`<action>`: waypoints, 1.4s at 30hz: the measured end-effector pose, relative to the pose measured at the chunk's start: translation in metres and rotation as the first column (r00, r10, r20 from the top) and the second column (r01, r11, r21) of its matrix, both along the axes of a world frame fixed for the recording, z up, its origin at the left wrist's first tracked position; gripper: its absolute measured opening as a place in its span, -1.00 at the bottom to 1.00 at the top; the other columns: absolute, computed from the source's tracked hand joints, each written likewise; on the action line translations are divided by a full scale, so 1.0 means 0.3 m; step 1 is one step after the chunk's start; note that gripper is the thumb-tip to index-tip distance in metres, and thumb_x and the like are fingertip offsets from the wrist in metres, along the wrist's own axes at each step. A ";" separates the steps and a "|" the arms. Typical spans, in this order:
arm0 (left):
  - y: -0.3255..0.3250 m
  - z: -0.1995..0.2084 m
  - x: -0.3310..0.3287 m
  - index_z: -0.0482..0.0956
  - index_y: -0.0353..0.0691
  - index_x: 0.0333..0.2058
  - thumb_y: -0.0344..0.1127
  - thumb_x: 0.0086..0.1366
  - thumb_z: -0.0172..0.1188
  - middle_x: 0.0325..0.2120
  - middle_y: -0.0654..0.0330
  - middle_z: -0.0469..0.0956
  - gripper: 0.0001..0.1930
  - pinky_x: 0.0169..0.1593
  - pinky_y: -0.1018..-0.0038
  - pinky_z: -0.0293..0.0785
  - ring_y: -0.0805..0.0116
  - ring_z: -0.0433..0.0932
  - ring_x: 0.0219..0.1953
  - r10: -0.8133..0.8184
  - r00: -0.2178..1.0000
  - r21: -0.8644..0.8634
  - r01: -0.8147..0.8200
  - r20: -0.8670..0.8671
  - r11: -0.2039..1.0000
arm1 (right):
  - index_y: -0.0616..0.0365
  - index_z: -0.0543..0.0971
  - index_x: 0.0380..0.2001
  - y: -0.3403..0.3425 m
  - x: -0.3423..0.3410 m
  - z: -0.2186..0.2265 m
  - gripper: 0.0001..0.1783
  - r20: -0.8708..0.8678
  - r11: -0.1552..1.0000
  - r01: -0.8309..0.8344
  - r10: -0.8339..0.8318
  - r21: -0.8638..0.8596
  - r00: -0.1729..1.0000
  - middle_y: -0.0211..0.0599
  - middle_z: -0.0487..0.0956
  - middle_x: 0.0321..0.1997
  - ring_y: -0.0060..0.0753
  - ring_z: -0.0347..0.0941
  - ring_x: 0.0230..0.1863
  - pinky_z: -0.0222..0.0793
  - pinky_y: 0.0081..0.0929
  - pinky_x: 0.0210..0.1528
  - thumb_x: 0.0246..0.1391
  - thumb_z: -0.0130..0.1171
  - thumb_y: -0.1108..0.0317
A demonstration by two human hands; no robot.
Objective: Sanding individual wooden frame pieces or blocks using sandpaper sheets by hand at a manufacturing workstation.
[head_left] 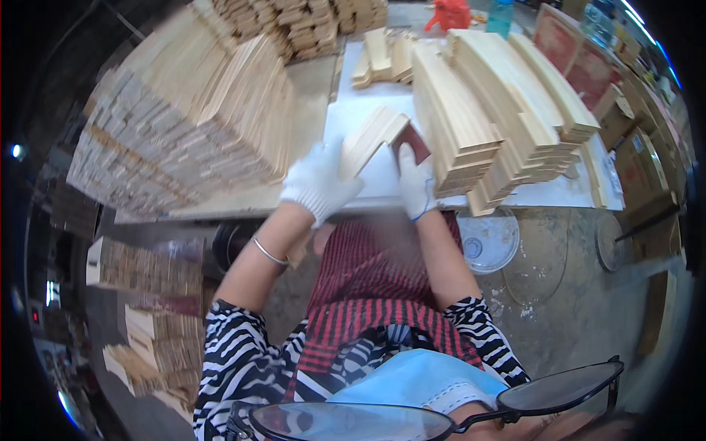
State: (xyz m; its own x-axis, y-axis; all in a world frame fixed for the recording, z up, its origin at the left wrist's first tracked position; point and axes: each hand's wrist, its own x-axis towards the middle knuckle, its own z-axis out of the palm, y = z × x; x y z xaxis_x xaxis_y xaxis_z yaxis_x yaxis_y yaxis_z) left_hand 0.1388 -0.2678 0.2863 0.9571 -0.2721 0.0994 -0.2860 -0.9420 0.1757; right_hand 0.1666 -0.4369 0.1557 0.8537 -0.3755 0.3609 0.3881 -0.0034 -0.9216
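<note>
Both my hands wear white knitted gloves and meet over the white-covered worktop. My left hand (321, 178) is closed on the near end of a short pale wooden board (373, 134), which slants away to the right. In my right hand (417, 180) is a dark red-brown sanding block (411, 142), pressed to the board's far right end. My right thumb lies over the block's near face; the other fingers of that hand are partly hidden behind it.
A tall stack of wooden boards (243, 95) rises at the left. Stacked long slats (471, 110) stand close by my right hand. Small wooden pieces (379, 55) lie beyond. Below the table are a white bucket (489, 242) and bundled boards (147, 268).
</note>
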 end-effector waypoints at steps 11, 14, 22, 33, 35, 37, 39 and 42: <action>0.162 -0.388 -0.071 0.29 -0.22 0.11 0.16 0.07 0.25 -0.05 -0.18 0.53 -0.25 0.01 0.06 0.52 -0.17 0.59 -0.07 0.224 0.873 -0.016 -0.255 -0.433 0.967 | -0.07 0.50 0.11 0.231 -0.097 -0.015 -0.53 0.061 0.277 -0.007 0.238 -0.961 0.969 -0.22 0.52 0.08 -0.08 0.40 0.17 0.22 -0.13 0.27 0.08 0.04 0.33; 0.165 -0.407 -0.106 0.27 -0.23 0.13 0.13 0.10 0.25 -0.04 -0.18 0.53 -0.25 0.00 0.05 0.52 -0.18 0.59 -0.07 0.244 0.876 -0.045 -0.288 -0.416 0.957 | -0.05 0.49 0.10 0.248 -0.142 -0.048 -0.50 0.170 0.347 0.057 0.304 -0.936 0.937 -0.22 0.52 -0.06 -0.10 0.41 0.04 0.25 -0.14 0.18 0.02 0.06 0.33; 0.162 -0.483 -0.079 0.33 -0.18 0.13 0.09 0.13 0.24 -0.04 -0.15 0.54 -0.32 -0.02 0.05 0.53 -0.18 0.59 -0.07 0.239 0.885 -0.024 -0.271 -0.400 0.962 | -0.03 0.47 0.07 0.252 -0.087 -0.020 -0.52 -0.094 0.181 -0.123 0.163 -0.976 0.982 -0.21 0.51 -0.02 -0.09 0.39 0.08 0.28 -0.20 0.15 0.00 0.08 0.33; 0.220 -0.704 -0.137 0.34 -0.34 0.16 0.05 0.34 0.03 -0.37 0.07 0.49 -0.39 -0.35 0.34 0.43 0.28 0.46 -0.45 -0.895 0.424 -0.583 -0.766 -0.141 -0.271 | 0.15 0.45 0.17 0.131 0.054 0.028 -0.58 -0.006 0.741 -0.069 0.087 -0.668 0.996 0.00 0.51 0.16 -0.03 0.41 0.22 0.28 -0.27 0.27 0.25 0.01 0.44; 0.223 -0.724 -0.137 0.32 -0.34 0.18 0.08 0.34 0.01 -0.36 0.07 0.49 -0.37 -0.37 0.33 0.43 0.27 0.46 -0.46 -0.899 0.429 -0.559 -0.768 -0.084 -0.314 | 0.10 0.39 0.24 0.185 0.078 0.020 -0.51 -0.180 0.783 -0.245 0.171 -0.572 0.969 0.03 0.45 0.22 0.02 0.33 0.28 0.22 -0.23 0.31 0.23 0.02 0.40; 0.205 -0.670 -0.157 0.37 -0.36 0.12 0.05 0.38 -0.07 -0.48 0.04 0.46 -0.42 -0.41 0.30 0.43 0.19 0.46 -0.54 -0.883 0.438 -0.367 -0.860 -0.170 -0.355 | 0.09 0.39 0.24 0.245 0.047 -0.069 -0.50 -0.033 0.674 -0.135 0.162 -0.727 0.986 0.02 0.43 0.25 0.03 0.32 0.30 0.20 -0.22 0.33 0.21 0.03 0.38; 0.223 -0.717 -0.187 0.33 -0.35 0.16 0.09 0.35 -0.03 -0.40 0.05 0.47 -0.37 -0.40 0.32 0.41 0.23 0.46 -0.51 -0.882 0.451 -0.420 -0.833 -0.135 -0.361 | 0.07 0.42 0.22 0.267 -0.035 -0.085 -0.47 0.053 0.500 -0.060 0.208 -0.864 0.977 0.02 0.41 0.27 0.08 0.31 0.30 0.19 -0.19 0.34 0.13 0.05 0.38; 0.242 -0.764 -0.185 0.30 -0.34 0.19 0.14 0.32 0.02 -0.31 0.07 0.48 -0.31 -0.38 0.35 0.39 0.27 0.46 -0.46 -0.896 0.439 -0.475 -0.803 -0.061 -0.361 | 0.06 0.45 0.18 0.219 -0.157 -0.138 -0.47 0.065 0.279 -0.019 0.287 -0.960 0.956 0.01 0.44 0.21 0.10 0.35 0.24 0.26 -0.17 0.28 0.09 0.07 0.44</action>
State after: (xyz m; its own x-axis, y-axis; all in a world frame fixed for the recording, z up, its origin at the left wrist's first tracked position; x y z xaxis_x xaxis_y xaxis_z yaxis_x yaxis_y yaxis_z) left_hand 0.0833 -0.1953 0.0571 0.6790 -0.7340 -0.0161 0.7012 0.6419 0.3103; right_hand 0.1196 -0.3712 0.1142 0.7172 0.4704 0.5142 0.6412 -0.7343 -0.2226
